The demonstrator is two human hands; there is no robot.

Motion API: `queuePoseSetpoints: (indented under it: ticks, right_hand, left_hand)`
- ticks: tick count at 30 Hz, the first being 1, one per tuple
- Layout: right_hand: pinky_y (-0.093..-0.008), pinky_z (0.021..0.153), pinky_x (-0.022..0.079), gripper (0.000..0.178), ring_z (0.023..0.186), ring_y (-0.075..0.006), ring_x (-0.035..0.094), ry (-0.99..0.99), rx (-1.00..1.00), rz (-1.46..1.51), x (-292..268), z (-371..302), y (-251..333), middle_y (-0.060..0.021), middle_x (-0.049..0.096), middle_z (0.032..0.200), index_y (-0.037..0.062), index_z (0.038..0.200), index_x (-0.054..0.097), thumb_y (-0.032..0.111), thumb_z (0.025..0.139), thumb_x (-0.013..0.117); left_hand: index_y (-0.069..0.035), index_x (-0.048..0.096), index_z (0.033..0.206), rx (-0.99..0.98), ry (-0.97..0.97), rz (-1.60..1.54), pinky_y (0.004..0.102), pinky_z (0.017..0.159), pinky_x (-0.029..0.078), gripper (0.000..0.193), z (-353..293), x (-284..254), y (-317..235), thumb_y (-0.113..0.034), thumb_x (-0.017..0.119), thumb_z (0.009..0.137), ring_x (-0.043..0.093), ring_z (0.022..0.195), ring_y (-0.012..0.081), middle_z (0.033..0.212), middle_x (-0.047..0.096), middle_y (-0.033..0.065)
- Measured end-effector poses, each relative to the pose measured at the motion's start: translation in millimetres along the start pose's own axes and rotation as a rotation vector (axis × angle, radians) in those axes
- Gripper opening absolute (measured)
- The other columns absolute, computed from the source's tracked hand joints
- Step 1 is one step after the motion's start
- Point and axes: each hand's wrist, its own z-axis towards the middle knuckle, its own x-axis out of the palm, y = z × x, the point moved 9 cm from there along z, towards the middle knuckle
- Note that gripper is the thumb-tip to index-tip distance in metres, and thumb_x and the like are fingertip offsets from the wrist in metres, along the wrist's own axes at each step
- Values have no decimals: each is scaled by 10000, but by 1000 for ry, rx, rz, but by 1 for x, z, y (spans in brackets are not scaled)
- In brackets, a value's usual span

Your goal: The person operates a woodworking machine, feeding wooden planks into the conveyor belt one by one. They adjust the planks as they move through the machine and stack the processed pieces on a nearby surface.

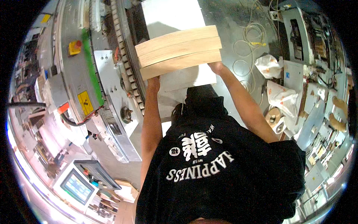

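Three pale wooden boards [179, 47] lie stacked in front of me, their long sides running left to right. The lowest one in the picture sits slightly askew from the others. My left hand [154, 82] grips the near left end of the stack, its fingers mostly hidden by the wood. At the near right end, my right hand [216, 67] holds the boards too, and its fingers are tucked out of sight. Beneath and beyond the stack is a white flat surface [173, 15]; whether the boards rest on it or are held above it I cannot tell.
A long machine with a chain-like track [126, 56] runs along my left, carrying a red stop button [77, 45] on a yellow box. A screen [77, 188] stands lower left. On the right are coiled hose [255, 34], white plastic bags [281, 97] and a tape roll [274, 116].
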Motion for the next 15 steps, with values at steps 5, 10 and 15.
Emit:
queuePoseSetpoints:
  ticks: [5, 10, 15]
  right_hand:
    - [-490, 1323, 167, 858, 1622, -284, 240, -72, 122, -28, 7, -9, 4, -132, 310, 1762, 65, 1704, 279, 619, 1084, 491]
    - [-529, 1321, 128, 861, 1624, -289, 233, -133, 191, -62, 2, -9, -5, -95, 325, 1762, 114, 1709, 289, 633, 1058, 510]
    - [-547, 1322, 122, 885, 1636, -283, 190, -145, 187, -22, -14, -14, -33, -84, 262, 1782, 179, 1731, 219, 718, 1059, 423]
  left_hand:
    - [-97, 515, 1574, -37, 160, 310, 530, 1246, 337, 568, 5, -2, 19, -378, 599, 1088, 448, 1482, 368, 1628, 486, 168]
    - [-102, 506, 1582, 73, 379, 874, 589, 1266, 285, 571, 3, 0, 18, -369, 584, 1082, 410, 1507, 435, 1646, 465, 194]
    - [-96, 471, 1607, 312, 486, 1549, 601, 1299, 232, 603, -8, 15, 6, -386, 559, 1086, 350, 1550, 465, 1686, 420, 196]
